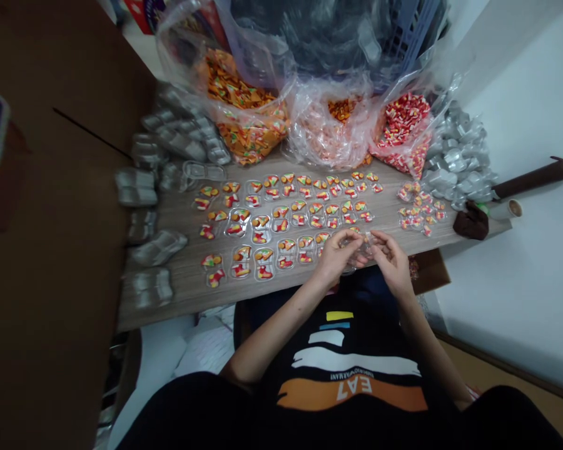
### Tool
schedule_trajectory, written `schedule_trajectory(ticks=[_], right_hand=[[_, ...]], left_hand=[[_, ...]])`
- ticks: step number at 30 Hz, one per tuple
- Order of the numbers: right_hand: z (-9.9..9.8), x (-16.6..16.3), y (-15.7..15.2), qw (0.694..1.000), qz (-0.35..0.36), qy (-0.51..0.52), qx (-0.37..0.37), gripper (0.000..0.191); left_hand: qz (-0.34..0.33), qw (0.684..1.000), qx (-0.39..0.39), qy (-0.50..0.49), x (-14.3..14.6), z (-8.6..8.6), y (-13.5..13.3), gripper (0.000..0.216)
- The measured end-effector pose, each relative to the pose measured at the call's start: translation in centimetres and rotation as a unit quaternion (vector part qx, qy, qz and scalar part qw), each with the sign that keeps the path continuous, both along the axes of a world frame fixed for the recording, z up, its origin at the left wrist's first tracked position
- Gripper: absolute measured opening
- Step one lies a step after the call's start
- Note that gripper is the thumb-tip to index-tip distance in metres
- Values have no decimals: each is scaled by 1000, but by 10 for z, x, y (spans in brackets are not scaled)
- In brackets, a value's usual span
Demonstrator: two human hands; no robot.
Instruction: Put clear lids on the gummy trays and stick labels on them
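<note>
Near the table's front edge, my left hand [336, 255] and my right hand [394, 261] pinch a small clear plastic blister shell [364, 247] from both sides. Its contents are hard to make out. To the left and beyond lie rows of similar clear blister shells [264, 264], with small pizza-slice-shaped and red-and-yellow pieces in their two hollows. A loose cluster of pink, red and yellow pieces [421, 206] lies to the right of my hands. My fingers partly cover some of the nearest shells.
Behind the rows stand clear bags of orange pieces [248, 119], pale pink bagging [326, 128] and red-and-white pieces [403, 131]. A purple basket [304, 69] is at the back. Piles of nested shells [182, 131] flank the table [181, 212]. A brown cloth-like bundle [471, 221] and a cup [507, 209] sit right.
</note>
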State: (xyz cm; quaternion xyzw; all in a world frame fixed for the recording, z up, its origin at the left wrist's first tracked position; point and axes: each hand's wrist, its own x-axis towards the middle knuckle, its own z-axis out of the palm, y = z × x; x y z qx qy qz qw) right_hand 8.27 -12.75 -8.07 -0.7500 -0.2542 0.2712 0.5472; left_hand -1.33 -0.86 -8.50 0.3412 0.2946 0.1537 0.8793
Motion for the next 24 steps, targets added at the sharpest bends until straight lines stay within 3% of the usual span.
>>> schedule_trajectory(ticks=[14, 24], right_hand=[[-1, 3, -5, 982, 82, -169, -19, 38], [-3, 7, -10, 993, 75, -95, -2, 35]], left_hand=[[-13, 1000, -11, 4, -6, -1, 8, 42], [-16, 1000, -19, -5, -7, -2, 8, 40]])
